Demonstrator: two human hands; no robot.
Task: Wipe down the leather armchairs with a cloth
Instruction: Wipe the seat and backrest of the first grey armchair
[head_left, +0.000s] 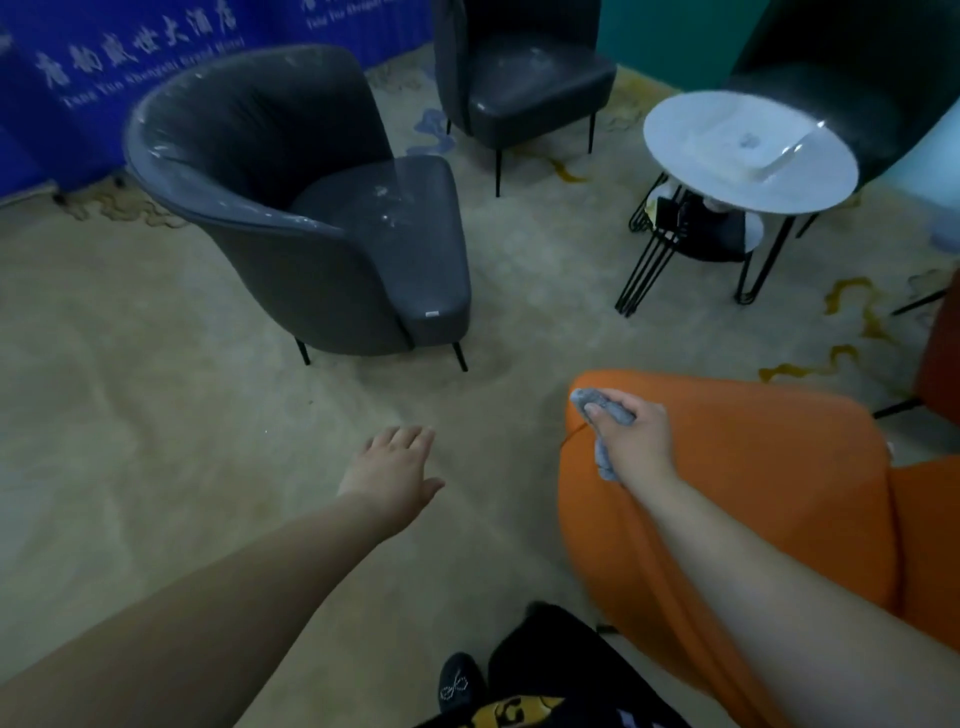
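A grey cloth (602, 410) is being gripped by the right hand (631, 434) against the orange armchair's (753, 467) upper edge. The left hand (395, 467) is being held out over the carpet (156, 415), fingers straight, nothing grasped.

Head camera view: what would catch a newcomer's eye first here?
The bright orange armchair at lower right stands out, with the right hand gripping a grey cloth on its top edge. The left hand hovers open over the beige carpet; a dark grey armchair sits beyond.
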